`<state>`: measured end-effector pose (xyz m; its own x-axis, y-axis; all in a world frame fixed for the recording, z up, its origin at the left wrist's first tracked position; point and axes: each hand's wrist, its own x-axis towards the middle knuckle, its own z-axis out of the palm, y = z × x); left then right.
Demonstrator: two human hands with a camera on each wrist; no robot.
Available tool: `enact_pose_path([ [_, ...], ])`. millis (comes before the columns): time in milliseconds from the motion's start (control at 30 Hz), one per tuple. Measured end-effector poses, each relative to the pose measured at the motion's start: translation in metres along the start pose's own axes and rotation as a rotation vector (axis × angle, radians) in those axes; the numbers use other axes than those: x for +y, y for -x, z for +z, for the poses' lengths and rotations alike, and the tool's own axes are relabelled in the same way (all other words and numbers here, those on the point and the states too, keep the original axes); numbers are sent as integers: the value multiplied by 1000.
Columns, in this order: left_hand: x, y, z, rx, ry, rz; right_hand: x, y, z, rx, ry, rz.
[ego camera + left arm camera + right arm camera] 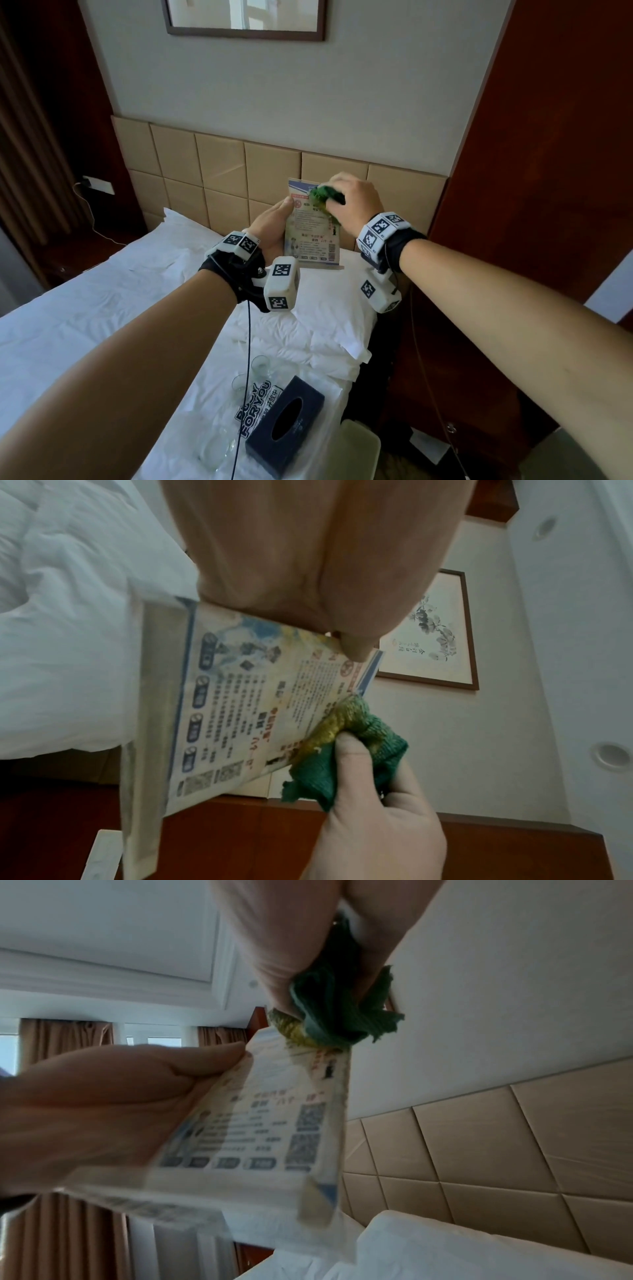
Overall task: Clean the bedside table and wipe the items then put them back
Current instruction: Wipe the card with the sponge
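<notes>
A clear acrylic sign stand (313,236) with a printed card inside is held upright above the pillow. My left hand (274,224) grips its left edge, thumb on the front; the left wrist view shows the stand (240,710) under that thumb. My right hand (352,202) clutches a bunched green and yellow cloth (323,196) and presses it against the upper right of the card face. The cloth (349,742) (325,1015) meets the stand (274,1118) near its top edge in both wrist views.
On the white bed (102,308) below lie a dark tissue box (284,425), two clear glasses (250,373) and a printed black and white item (257,407). A padded beige headboard (239,171) stands behind, a dark wood panel (548,171) at right.
</notes>
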<state>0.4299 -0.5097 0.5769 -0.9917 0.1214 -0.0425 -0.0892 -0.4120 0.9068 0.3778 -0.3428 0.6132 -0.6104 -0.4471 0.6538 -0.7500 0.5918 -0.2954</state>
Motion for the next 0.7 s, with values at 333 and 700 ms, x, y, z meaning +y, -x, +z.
enact_pose_path([
  [333,0,-12,-7,85,-51,9,-4,39,13,-421,-73,-157],
  [700,1,-11,-2,58,-87,2,22,10,-18,12,26,-12],
])
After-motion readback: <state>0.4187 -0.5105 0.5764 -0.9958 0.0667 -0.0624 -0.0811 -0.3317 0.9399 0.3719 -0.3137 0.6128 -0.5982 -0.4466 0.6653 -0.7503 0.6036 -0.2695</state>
